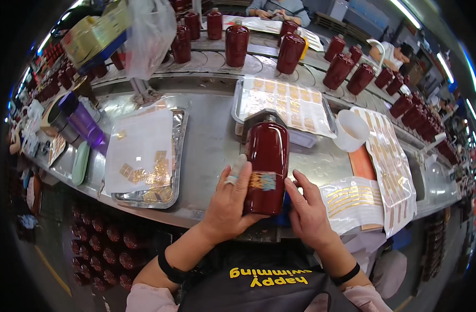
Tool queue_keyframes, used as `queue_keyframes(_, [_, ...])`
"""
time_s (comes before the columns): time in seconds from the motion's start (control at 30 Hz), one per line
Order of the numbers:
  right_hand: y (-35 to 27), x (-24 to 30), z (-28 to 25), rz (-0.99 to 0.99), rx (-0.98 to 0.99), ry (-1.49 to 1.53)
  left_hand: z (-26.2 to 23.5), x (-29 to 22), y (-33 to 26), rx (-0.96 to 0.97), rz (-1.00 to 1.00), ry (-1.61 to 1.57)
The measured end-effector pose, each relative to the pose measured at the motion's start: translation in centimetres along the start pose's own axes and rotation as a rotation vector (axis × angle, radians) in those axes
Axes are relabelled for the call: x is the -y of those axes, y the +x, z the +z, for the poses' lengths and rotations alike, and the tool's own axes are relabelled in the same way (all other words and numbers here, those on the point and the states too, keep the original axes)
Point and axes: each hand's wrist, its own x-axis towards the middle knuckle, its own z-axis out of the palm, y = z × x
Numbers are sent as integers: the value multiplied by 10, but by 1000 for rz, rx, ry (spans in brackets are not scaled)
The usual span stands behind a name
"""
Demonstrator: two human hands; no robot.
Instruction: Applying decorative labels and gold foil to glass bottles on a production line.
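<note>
The left hand's fingers (pixel 237 174), one wrapped in white tape, curl closed around the side of a dark red glossy ceramic bottle (pixel 267 166) lying lengthwise on the steel surface (pixel 212 143), neck pointing away. The right hand (pixel 306 208) rests against the bottle's other side, its fingers loosely bent, steadying rather than gripping. A small gold rectangular label (pixel 262 180) already sits on the bottle's body between the hands; judging by this, the sticking is done and only pressing it flat seems left. To the left, a metal tray (pixel 179 151) holds a white backing sheet with a few gold labels remaining. Ahead, a second tray carries a fuller label sheet (pixel 284 104). Right of the hands lie curled sheets of gold strip labels (pixel 352 200). Beyond, more red bottles (pixel 290 52) stand on a conveyor.
</note>
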Motion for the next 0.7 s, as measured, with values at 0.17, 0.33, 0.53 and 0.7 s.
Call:
queue_keyframes(0.17, [2,-17,-33,-50,36,-25,22,-27,9,-107,-94,-125])
queue_keyframes(0.33, [12,-20,-38,-53,-26,12,9,-31,16,-100,-68,-92])
queue_keyframes(0.53, [16,-25,-54,230,-173,240,3,-26,17,-186,-340,-595])
queue_keyframes(0.7, [49,-31,-72,255,-54,409,9,-13,32,-176,-498,-964])
